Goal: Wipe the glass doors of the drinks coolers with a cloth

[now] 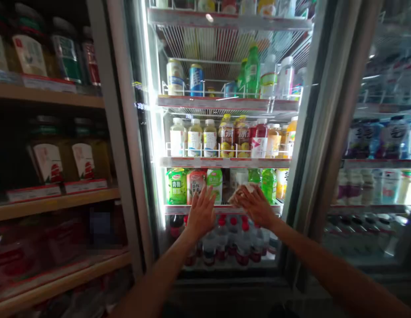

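A cloth [239, 195] is gripped in the right hand [257, 206], its fingers bent over it, before a lit shelf [222, 210] of drinks. The left hand [201, 212] is held out with fingers slightly spread, before a red bottle [195, 180]; whether contact is made cannot be told.

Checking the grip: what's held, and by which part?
The right hand holds a pale cloth, fingers over its right side; exact grip hidden. The left hand holds nothing visible.

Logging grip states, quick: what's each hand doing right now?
Left hand: open, nothing visible in its grip.
Right hand: holding a pale cloth.
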The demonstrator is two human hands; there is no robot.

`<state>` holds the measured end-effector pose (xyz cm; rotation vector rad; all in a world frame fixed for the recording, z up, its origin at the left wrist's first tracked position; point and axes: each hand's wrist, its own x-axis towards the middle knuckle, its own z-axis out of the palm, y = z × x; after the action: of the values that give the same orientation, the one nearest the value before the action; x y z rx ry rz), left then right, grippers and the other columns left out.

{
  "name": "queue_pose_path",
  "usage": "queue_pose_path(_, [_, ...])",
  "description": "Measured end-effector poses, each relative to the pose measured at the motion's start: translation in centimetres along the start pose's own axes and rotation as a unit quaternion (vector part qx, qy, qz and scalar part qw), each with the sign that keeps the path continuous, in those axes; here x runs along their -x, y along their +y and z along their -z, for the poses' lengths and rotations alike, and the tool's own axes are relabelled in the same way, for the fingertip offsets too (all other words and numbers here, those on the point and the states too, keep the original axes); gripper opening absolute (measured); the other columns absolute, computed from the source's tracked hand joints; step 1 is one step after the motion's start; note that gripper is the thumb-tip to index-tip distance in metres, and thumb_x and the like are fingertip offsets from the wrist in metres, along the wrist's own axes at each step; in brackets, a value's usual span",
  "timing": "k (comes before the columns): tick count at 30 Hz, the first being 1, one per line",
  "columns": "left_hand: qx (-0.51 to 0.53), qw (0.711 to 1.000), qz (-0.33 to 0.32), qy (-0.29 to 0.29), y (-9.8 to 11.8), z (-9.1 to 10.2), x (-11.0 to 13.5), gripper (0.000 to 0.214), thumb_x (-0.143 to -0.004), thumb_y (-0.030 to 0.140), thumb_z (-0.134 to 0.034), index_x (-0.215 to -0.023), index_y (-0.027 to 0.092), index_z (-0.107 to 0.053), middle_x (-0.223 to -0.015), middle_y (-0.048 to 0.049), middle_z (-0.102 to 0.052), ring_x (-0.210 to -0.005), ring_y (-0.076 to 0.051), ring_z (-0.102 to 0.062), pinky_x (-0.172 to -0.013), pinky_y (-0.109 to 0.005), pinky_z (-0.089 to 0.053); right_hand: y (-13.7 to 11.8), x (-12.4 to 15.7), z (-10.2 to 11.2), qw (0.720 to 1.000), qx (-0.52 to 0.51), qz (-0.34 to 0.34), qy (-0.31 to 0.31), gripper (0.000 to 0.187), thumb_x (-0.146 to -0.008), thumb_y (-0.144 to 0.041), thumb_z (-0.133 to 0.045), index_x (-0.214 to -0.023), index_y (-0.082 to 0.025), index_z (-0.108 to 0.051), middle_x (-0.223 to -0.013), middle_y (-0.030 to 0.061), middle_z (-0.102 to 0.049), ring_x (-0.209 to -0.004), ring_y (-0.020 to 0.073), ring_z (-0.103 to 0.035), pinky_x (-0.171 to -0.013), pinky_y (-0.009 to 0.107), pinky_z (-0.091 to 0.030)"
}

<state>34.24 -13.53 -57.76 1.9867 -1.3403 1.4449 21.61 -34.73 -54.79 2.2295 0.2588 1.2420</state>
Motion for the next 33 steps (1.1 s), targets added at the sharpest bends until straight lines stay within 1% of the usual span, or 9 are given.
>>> queue_pose_path(2, [-0.001, 1.000, 0.003, -0.003, -0.7, 0.5, 0.0, 0.055, -0.078, 0.018, -0.049, -0.132, 0.014, -0.041, -0.145, -0.0124, -0.036, -0.140, -0.027, -0.018, -0.111, -0.051, -0.023, 1.7, -2.5, 0.8, 1.000, -0.002, -0.006, 0.030, 0.054, -0.082, -0.020, -0.047, -0.136, -0.025, -0.040, -0.146, 0.0086, -0.035, -0.133, 0.0265, -0.033, -0.107, 0.054, -0.029])
queue_pose_path(5, [0.003, 1.000, 0.025, -0.016, -1.3, 1.0, -0.2, 0.056, -0.078, 0.019, -0.049, -0.133, 0.014, -0.039, -0.147, -0.0131, -0.031, -0.141, -0.027, -0.013, -0.112, -0.051, -0.021, 4.8, -8.6, 1.6, 0.978, 0.002, -0.141, 0.155, 0.051, -0.086, -0.026, -0.044, -0.137, -0.019, -0.039, -0.152, 0.0121, -0.019, -0.138, 0.0311, -0.022, -0.107, 0.057, -0.025])
queue_pose_path(7, [0.007, 0.999, 0.049, -0.021, -1.7, 1.1, -0.1, 0.056, -0.078, 0.019, -0.049, -0.133, 0.014, -0.039, -0.148, -0.0141, -0.029, -0.141, -0.027, -0.011, -0.112, -0.052, -0.021, 4.7, -11.0, 1.3, 0.968, -0.004, -0.161, 0.190, 0.051, -0.087, -0.028, -0.044, -0.137, -0.016, -0.040, -0.153, 0.0141, -0.016, -0.138, 0.0320, -0.019, -0.109, 0.056, -0.022])
queue_pose_path(12, [0.009, 0.997, 0.079, -0.019, -3.0, 1.6, 1.3, 0.059, -0.077, 0.018, -0.050, -0.135, 0.014, -0.037, -0.148, -0.0141, -0.030, -0.141, -0.028, -0.014, -0.111, -0.053, -0.022, -2.5, -7.1, -0.5, 0.996, -0.024, 0.024, 0.084, 0.047, -0.083, -0.026, -0.051, -0.129, -0.020, -0.047, -0.142, 0.0111, -0.040, -0.132, 0.0271, -0.033, -0.110, 0.051, -0.025])
queue_pose_path(15, [0.005, 0.996, 0.085, -0.022, -4.2, 2.1, 2.1, 0.058, -0.078, 0.018, -0.051, -0.134, 0.015, -0.037, -0.147, -0.0139, -0.032, -0.141, -0.028, -0.015, -0.111, -0.052, -0.020, -3.8, -6.5, -0.6, 0.993, -0.055, 0.098, 0.042, 0.044, -0.082, -0.024, -0.051, -0.126, -0.023, -0.050, -0.138, 0.0075, -0.047, -0.127, 0.0246, -0.039, -0.109, 0.050, -0.025])
queue_pose_path(21, [-0.003, 0.995, 0.094, -0.021, -5.4, 2.4, 3.1, 0.058, -0.080, 0.019, -0.050, -0.136, 0.014, -0.034, -0.147, -0.0147, -0.031, -0.141, -0.027, -0.012, -0.111, -0.052, -0.021, -1.3, -14.0, 0.3, 0.981, -0.038, -0.089, 0.168, 0.046, -0.085, -0.027, -0.047, -0.130, -0.017, -0.048, -0.147, 0.0137, -0.031, -0.134, 0.0325, -0.028, -0.108, 0.057, -0.022])
queue_pose_path(28, [-0.028, 0.996, 0.084, -0.028, -6.2, 2.7, 6.0, 0.060, -0.077, 0.019, -0.055, -0.135, 0.014, -0.037, -0.145, -0.0161, -0.035, -0.140, -0.028, -0.017, -0.110, -0.051, -0.023, -9.6, -5.2, -3.2, 0.991, -0.084, 0.107, 0.001, 0.047, -0.081, -0.022, -0.052, -0.128, -0.021, -0.049, -0.131, 0.0084, -0.053, -0.122, 0.0245, -0.043, -0.110, 0.049, -0.024])
queue_pose_path(30, [-0.034, 0.995, 0.085, -0.032, -6.4, 2.8, 6.5, 0.059, -0.078, 0.019, -0.054, -0.135, 0.014, -0.037, -0.145, -0.0160, -0.035, -0.140, -0.028, -0.017, -0.111, -0.050, -0.024, -8.9, -5.0, -3.0, 0.989, -0.095, 0.111, -0.001, 0.048, -0.082, -0.020, -0.049, -0.130, -0.024, -0.047, -0.131, 0.0062, -0.053, -0.122, 0.0226, -0.043, -0.111, 0.048, -0.024])
queue_pose_path(33, [-0.032, 0.996, 0.080, -0.025, -6.1, 2.6, 6.5, 0.057, -0.079, 0.019, -0.053, -0.134, 0.014, -0.038, -0.144, -0.0162, -0.035, -0.140, -0.028, -0.016, -0.110, -0.050, -0.025, -5.2, -8.7, -1.4, 0.995, -0.089, -0.012, 0.043, 0.050, -0.085, -0.020, -0.045, -0.134, -0.026, -0.042, -0.142, 0.0056, -0.041, -0.132, 0.0251, -0.032, -0.112, 0.053, -0.019])
